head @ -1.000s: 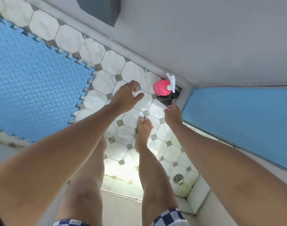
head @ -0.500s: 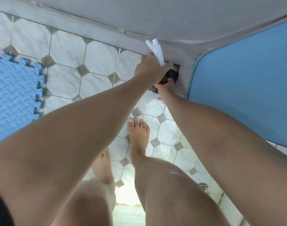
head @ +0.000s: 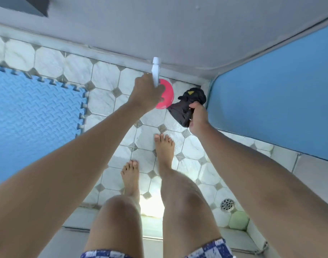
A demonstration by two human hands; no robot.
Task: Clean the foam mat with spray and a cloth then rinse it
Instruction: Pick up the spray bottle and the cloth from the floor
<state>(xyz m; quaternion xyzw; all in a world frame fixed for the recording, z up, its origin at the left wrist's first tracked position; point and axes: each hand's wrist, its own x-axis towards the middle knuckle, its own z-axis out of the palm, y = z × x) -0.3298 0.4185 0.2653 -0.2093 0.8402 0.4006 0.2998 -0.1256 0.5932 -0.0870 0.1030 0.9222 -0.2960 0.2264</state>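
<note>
The left hand (head: 146, 92) is clenched around the neck of a pink spray bottle (head: 166, 96) with a white trigger head (head: 156, 73) pointing up toward the wall — what is inside the bottle cannot be told, since its pink body is not see-through. The bottle hangs above the tiled floor (head: 107, 75), close to the corner. The right hand (head: 198, 118) grasps a crumpled black cloth (head: 187, 104), its fingers closed on the lower end while the rest of the cloth bunches up toward the corner, just beside the bottle. A small yellow mark shows on the cloth's upper part.

The blue foam mat (head: 34, 116) lies flat on the floor at the left, its jigsaw edge facing the hands and well apart from both. A second blue panel (head: 271, 101) stands along the right side. Two bare feet stand on the tiles between them, and a round metal drain (head: 227, 205) sits in the floor at the lower right.
</note>
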